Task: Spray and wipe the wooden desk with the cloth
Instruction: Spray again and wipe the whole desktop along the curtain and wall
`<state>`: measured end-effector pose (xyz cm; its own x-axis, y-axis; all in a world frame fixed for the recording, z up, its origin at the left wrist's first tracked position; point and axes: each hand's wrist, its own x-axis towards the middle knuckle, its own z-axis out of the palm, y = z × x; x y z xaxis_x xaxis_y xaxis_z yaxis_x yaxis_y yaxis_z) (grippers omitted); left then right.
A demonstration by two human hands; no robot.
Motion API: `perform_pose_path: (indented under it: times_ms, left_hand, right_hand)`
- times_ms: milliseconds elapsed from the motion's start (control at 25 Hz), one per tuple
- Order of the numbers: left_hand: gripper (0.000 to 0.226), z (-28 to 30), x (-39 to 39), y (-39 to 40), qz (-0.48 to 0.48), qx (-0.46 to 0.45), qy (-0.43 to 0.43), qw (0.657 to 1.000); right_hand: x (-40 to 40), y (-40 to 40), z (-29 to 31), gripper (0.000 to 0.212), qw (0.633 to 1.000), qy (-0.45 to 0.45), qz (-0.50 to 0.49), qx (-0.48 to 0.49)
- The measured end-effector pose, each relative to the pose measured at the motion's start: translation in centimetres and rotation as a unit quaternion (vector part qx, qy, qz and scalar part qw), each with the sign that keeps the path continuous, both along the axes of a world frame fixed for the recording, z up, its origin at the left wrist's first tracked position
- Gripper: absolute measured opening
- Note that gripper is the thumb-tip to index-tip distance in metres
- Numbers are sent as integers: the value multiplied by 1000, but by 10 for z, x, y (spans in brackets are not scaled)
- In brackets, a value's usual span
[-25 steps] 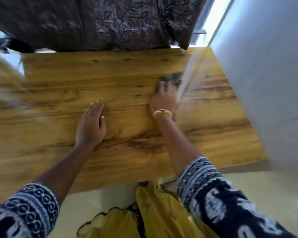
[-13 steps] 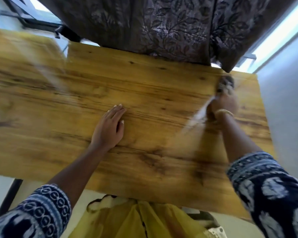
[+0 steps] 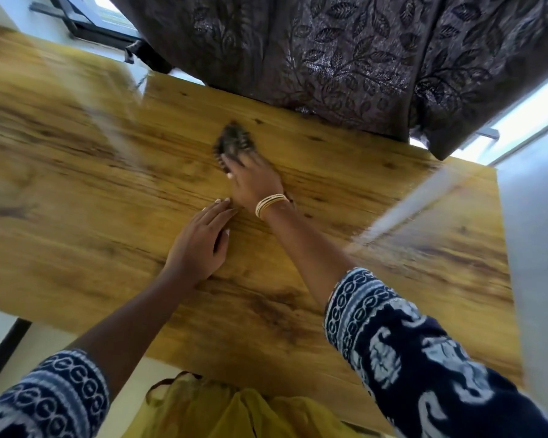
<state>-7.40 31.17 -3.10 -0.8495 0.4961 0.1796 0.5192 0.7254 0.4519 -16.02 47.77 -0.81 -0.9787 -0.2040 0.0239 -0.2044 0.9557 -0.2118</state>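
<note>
The wooden desk [image 3: 92, 241] fills the middle of the head view. My right hand [image 3: 255, 181], with bangles at the wrist, presses a small dark cloth [image 3: 233, 140] against the desk near its back edge. Its fingers lie stretched over the near part of the cloth and are blurred by motion. Just in front of that wrist, my left hand [image 3: 200, 245] rests flat on the wood, fingers straight and together. No spray bottle is in view.
A dark leaf-patterned curtain [image 3: 361, 58] hangs over the desk's back edge. A white wall [image 3: 538, 248] runs along the desk's right side. A window frame [image 3: 86, 23] shows at the top left and yellow clothing [image 3: 234, 412] below the front edge.
My right hand has swept the cloth from the desk's far right corner leftward to the middle of the back edge. My left hand has stayed flat on the wood.
</note>
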Motion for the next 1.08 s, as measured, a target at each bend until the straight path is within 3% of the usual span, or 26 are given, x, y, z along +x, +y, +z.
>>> perform_pose_path:
  times_ms: [40,120,240,400,560,760,920,1080]
  left_hand:
    - [45,0,0,0,-1,-3,2,1000]
    - [45,1,-2,-3,-9,-11,10,1000]
    - [44,3,-6,3,-16,-23,22,999]
    - [42,7,-32,54,-29,-29,12,999]
    - [40,14,-78,135,-75,-27,13,997]
    - [50,10,-142,190,-74,-97,3,993]
    - [55,1,-159,189,-75,-112,35,990]
    - [57,1,-155,189,-69,-105,35,991]
  right_hand:
    - [-7,2,-2,51,998,-32,60,3]
    - [-20,32,-2,51,996,-49,66,19]
    - [-36,110,2,54,995,-30,-85,42]
    - [-29,234,14,55,962,-68,-255,72]
    - [-2,321,14,56,937,-64,-338,52]
    - [17,399,29,48,894,-74,-438,64]
    - [9,406,34,38,864,-87,-496,16]
    - [-42,310,22,39,913,-70,-402,-8]
